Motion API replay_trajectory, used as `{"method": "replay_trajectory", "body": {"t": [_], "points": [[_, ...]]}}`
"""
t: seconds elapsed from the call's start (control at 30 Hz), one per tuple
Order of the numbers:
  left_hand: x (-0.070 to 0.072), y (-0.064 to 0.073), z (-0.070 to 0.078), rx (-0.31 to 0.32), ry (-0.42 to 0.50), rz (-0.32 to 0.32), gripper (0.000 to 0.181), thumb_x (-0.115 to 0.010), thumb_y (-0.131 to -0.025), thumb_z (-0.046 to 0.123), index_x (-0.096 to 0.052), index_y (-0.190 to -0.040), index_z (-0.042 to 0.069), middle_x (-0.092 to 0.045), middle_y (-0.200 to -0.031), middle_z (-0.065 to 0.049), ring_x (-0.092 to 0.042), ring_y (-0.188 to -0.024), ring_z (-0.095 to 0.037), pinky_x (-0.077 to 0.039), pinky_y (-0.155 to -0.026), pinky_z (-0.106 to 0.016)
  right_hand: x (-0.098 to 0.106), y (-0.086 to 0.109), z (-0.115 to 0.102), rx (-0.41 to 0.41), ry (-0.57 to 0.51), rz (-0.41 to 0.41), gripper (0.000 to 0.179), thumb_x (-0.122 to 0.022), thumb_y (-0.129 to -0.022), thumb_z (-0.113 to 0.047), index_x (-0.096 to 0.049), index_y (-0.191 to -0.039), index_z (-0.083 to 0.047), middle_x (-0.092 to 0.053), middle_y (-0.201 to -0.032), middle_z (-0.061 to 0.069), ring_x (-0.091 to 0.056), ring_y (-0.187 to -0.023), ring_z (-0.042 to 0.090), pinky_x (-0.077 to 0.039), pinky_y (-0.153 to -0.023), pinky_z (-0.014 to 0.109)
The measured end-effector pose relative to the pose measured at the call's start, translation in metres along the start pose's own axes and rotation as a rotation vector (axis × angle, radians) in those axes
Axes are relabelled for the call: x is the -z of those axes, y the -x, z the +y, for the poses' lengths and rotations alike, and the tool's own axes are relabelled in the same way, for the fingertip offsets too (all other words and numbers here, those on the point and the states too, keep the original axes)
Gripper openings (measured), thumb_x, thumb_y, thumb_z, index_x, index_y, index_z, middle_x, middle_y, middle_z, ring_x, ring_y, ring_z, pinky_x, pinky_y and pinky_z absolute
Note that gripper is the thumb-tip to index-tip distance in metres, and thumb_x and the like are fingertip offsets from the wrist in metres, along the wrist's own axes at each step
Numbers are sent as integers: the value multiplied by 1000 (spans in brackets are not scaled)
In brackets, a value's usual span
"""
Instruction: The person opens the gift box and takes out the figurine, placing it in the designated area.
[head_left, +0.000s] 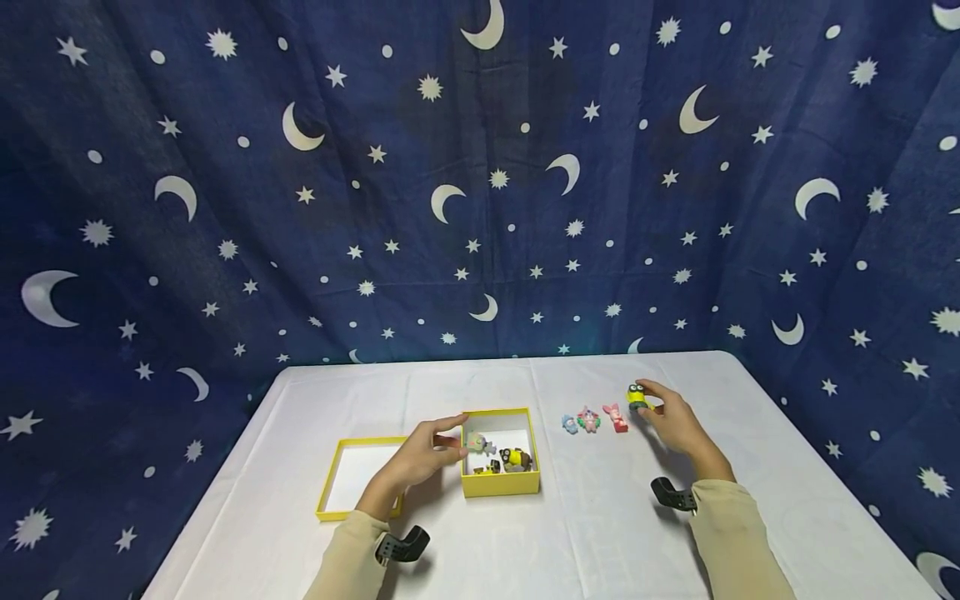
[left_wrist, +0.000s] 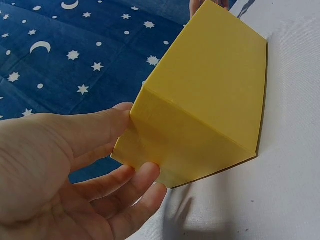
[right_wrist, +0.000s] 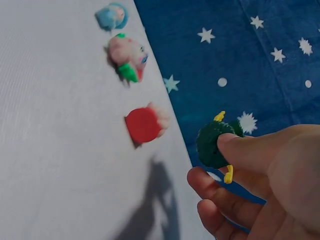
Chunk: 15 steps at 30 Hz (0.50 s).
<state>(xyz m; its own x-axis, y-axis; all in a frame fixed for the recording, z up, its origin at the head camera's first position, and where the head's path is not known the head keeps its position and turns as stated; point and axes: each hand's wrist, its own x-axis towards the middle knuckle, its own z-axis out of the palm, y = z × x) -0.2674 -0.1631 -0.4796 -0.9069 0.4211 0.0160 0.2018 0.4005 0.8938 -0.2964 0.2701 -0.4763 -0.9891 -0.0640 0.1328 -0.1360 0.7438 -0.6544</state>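
Note:
In the head view, my left hand (head_left: 423, 454) holds the left side of an open yellow box (head_left: 501, 484). The left wrist view shows the thumb at the edge of the box (left_wrist: 215, 75) and curled fingers against its side wall. Inside lie a pale figurine (head_left: 478, 444) and several yellow-and-black ones. My right hand (head_left: 675, 423) pinches a yellow toy figurine with big goggle eyes (head_left: 637, 397) at the right. Its dark green underside shows in the right wrist view. Left of that hand, a red-and-pink figurine (head_left: 616, 418), a pink one (head_left: 588, 419) and a small blue one (head_left: 570, 424) form a row.
A yellow-rimmed box lid (head_left: 337, 479) lies with its white inside up, left of the box and partly behind the left forearm. White cloth covers the table (head_left: 592, 533). A dark blue curtain (head_left: 405, 300) with moons and stars hangs behind the table.

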Motion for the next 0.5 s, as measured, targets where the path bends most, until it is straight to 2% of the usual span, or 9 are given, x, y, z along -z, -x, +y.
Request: {"method": "replay_trajectory", "body": {"t": [0.1, 0.27, 0.5], "points": [[-1, 1, 0, 8, 4, 2, 56, -67, -91, 17, -48, -144, 17, -44, -152, -9, -60, -119, -30, -48, -97, -40, -2, 0, 5, -47, 15, -36, 54, -55, -93, -3, -37, -144, 2, -46, -140, 33, -61, -106, 45, -53, -84, 46], [-1, 0, 0, 14, -5, 9, 56, -67, -91, 16, -49, -143, 18, -45, -152, -9, -60, -118, -28, -47, -98, -42, -4, 0, 10, -119, 36, -80, 55, -54, -94, -2, -35, -146, 2, -43, -143, 32, -52, -120, 51, -44, -97, 59], [-1, -2, -1, 21, -1, 12, 55, -66, -91, 14, -49, -143, 19, -45, -151, -11, -61, -117, -28, -49, -94, -38, -7, -1, 14, -173, 56, -104, 55, -54, -95, -3, -34, -146, 2, -43, -143, 32, -48, -124, 51, -40, -102, 61]]}}
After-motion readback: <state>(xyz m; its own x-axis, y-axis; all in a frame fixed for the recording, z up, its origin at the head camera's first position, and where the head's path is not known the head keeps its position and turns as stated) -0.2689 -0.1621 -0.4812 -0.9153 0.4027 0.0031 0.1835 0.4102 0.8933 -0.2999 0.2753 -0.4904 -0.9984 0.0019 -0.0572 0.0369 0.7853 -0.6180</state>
